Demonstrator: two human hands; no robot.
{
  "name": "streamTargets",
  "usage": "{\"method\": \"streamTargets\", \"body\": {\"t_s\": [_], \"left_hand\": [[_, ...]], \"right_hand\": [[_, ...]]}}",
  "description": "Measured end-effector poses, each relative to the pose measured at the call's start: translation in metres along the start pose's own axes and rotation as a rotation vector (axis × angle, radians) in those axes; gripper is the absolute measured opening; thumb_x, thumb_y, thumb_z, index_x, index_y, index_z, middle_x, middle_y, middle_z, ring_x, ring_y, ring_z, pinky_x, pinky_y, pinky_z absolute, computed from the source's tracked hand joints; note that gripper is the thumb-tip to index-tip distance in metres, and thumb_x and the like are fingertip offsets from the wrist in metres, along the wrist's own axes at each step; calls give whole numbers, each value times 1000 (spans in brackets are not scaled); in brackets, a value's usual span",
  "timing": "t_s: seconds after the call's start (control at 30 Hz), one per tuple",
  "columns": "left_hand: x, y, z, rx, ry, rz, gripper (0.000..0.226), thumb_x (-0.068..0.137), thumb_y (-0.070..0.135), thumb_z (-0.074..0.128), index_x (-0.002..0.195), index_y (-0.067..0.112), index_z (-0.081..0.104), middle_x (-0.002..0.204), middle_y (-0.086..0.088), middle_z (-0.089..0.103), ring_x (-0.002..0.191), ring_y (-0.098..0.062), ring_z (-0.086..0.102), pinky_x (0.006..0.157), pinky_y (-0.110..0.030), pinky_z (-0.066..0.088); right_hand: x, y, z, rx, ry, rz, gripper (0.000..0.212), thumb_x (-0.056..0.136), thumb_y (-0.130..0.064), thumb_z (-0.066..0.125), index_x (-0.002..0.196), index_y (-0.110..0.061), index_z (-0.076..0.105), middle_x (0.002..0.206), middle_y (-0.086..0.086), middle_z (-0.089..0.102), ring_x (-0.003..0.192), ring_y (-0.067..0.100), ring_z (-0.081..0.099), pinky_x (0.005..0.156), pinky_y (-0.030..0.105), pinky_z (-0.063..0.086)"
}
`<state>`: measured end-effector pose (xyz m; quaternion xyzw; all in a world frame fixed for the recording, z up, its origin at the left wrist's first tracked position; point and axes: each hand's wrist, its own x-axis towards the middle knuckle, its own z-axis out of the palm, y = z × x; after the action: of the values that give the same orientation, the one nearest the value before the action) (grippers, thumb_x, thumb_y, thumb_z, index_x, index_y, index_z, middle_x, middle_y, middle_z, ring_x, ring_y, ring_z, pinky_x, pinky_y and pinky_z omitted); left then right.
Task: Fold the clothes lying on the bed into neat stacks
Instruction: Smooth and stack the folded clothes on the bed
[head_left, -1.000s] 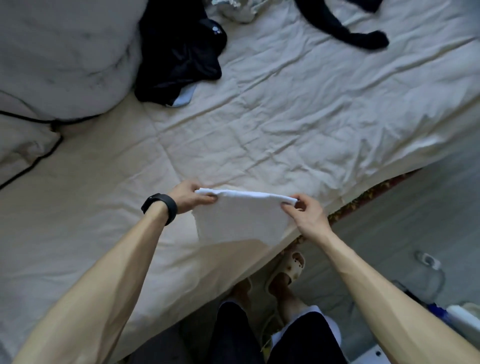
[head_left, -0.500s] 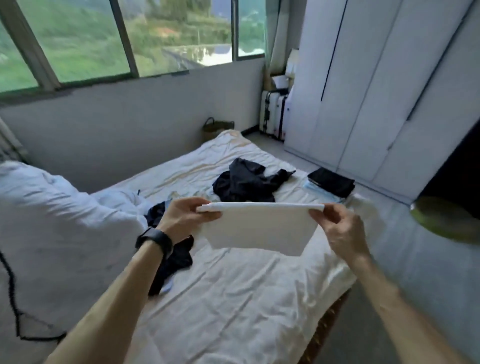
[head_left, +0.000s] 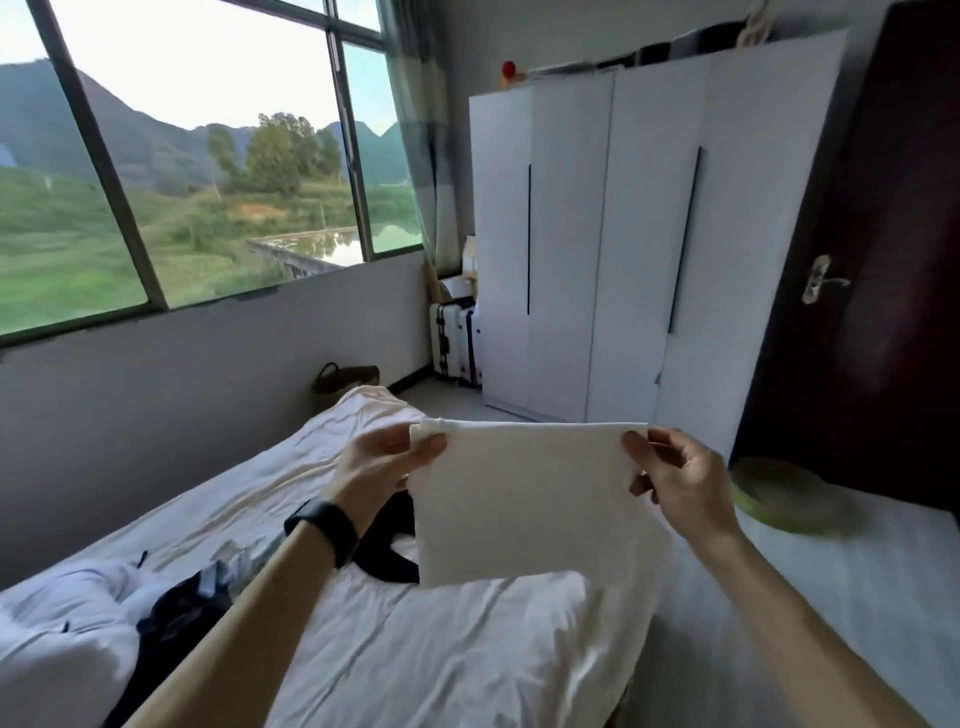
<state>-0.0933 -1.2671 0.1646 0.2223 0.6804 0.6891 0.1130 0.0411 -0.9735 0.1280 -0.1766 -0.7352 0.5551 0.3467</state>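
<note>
The bed (head_left: 441, 665) bears dark clothes (head_left: 388, 558) left of its middle. Above it the folded white cloth (head_left: 530, 499) hangs in the air, its top corners pinched by the left hand (head_left: 371, 475) and the right hand (head_left: 675, 480), both arms stretched forward.

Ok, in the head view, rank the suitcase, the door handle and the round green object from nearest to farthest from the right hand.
1. The round green object, low beside the right hand, which pinches the folded white cloth.
2. The door handle, up and right on the dark door.
3. The suitcase, in the far corner left of the wardrobe.
</note>
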Motion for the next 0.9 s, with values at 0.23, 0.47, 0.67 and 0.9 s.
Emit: {"method": "streamTargets", "body": {"t_s": [0.23,0.47,0.67,0.9], "left_hand": [[72,17,126,54,35,81,3,86,9,74,89,8,74,75,2,72,68,-11,64,59,-21,51],[148,24,216,125,67,95,22,81,14,79,101,5,76,91,-11,76,79,-19,68,73,-29,57],[231,5,292,191,106,120,8,82,19,81,83,23,75,66,13,72,58,1,61,60,-17,52],[360,-13,385,185,30,160,9,82,23,81,90,25,78,80,8,76,70,-6,67,71,-28,54]], "right_hand": [[88,14,-102,-8,66,-56,12,90,-35,74,95,-24,73,72,-2,74,60,18,70,63,30,53],[166,31,-173,35,107,-29,12,91,-29,74,97,-18,72,85,1,76,68,16,74,52,21,50],[235,75,-216,26,162,-20,7,90,-29,75,90,-23,73,82,-2,75,65,20,73,62,31,49],[362,115,-271,-77,223,-35,15,89,-31,75,92,-16,73,82,0,75,63,13,73,67,32,54]]}}
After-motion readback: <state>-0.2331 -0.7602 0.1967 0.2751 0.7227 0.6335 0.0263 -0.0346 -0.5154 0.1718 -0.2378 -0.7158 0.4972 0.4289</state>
